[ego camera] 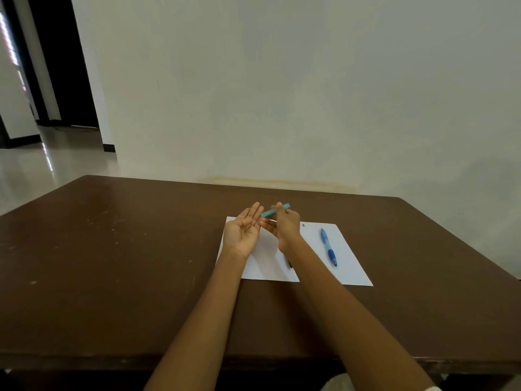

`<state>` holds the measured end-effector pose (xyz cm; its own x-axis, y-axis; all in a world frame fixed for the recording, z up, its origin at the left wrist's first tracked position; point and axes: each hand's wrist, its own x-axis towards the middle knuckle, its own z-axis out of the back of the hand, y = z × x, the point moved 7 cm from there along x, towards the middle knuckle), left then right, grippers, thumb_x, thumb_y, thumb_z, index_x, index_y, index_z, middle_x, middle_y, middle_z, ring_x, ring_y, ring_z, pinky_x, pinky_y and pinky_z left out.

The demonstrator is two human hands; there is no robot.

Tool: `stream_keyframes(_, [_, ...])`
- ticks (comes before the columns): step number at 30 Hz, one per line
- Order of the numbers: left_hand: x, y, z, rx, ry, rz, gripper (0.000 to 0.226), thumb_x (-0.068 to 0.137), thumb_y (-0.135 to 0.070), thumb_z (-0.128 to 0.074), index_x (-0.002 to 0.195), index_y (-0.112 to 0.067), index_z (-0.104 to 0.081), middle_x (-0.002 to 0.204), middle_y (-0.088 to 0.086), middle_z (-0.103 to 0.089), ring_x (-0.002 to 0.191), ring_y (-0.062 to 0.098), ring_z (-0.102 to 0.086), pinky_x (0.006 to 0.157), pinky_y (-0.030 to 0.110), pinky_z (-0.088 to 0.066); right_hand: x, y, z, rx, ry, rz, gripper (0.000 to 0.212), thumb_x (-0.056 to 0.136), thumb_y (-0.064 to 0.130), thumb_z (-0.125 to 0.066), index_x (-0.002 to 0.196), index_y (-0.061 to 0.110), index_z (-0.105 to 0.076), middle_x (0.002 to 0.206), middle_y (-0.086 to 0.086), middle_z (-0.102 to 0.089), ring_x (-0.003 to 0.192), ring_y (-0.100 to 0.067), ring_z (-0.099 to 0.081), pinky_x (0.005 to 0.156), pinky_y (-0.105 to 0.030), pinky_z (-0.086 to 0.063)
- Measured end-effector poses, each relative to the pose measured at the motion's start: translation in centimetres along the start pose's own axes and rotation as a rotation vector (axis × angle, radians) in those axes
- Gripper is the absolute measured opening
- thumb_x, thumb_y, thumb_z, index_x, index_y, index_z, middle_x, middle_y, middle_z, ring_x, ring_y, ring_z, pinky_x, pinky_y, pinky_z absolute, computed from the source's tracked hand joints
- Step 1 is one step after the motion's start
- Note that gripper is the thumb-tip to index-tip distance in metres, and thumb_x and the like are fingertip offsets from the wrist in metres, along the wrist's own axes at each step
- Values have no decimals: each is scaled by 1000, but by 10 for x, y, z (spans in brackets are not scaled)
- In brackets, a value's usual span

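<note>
My left hand [244,231] is held palm up over the left part of a white sheet of paper [349,266], fingers straight and holding nothing. My right hand [283,225] is just to its right and pinches a short teal stick [275,210], which slants up to the right; its lower end is near my left fingertips. A blue pen [328,246] lies on the right half of the paper. A small dark object [289,263] lies on the paper, mostly hidden by my right forearm.
The paper lies on a brown wooden table [112,249] whose far edge is close to a pale wall [282,94]. A doorway and a shiny floor [42,159] are at the far left.
</note>
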<state>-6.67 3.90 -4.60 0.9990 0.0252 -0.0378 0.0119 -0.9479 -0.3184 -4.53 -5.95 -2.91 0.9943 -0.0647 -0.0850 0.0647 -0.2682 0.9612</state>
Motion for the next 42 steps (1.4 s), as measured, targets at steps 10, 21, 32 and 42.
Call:
stream_keyframes(10, [9,-18,-4,1491,-48,-227,61,92,9,-26,148,-12,-13,154,6,-25,142,19,-22,113,30,-20,4,3,19,7,-79,46,33,100,29,-44,119,5,-59,97,-15,-67,72,-16,-66,75,-29,-58])
stream_keyframes(21, [13,2,4,2004,152,-38,63,95,0,-31,149,-10,-1,157,11,-11,143,26,-17,114,34,-19,5,-1,21,91,-29,8,29,98,24,-49,114,2,-60,95,-14,-66,71,-17,-66,82,-33,-58])
stream_keyframes(32, [0,-56,-26,1214,182,-405,40,86,-3,-61,126,-4,-55,105,8,-66,94,14,-65,86,24,-54,2,-3,-26,295,147,-223,18,94,13,-57,87,-3,-61,74,-12,-62,61,-15,-61,51,-18,-56])
stream_keyframes(42, [10,-83,-18,1121,60,-583,18,84,-6,-65,97,-17,-70,92,3,-71,83,15,-67,66,21,-55,13,-6,-62,130,221,-199,29,98,26,-51,101,-1,-61,71,-7,-59,59,-13,-55,53,-19,-54])
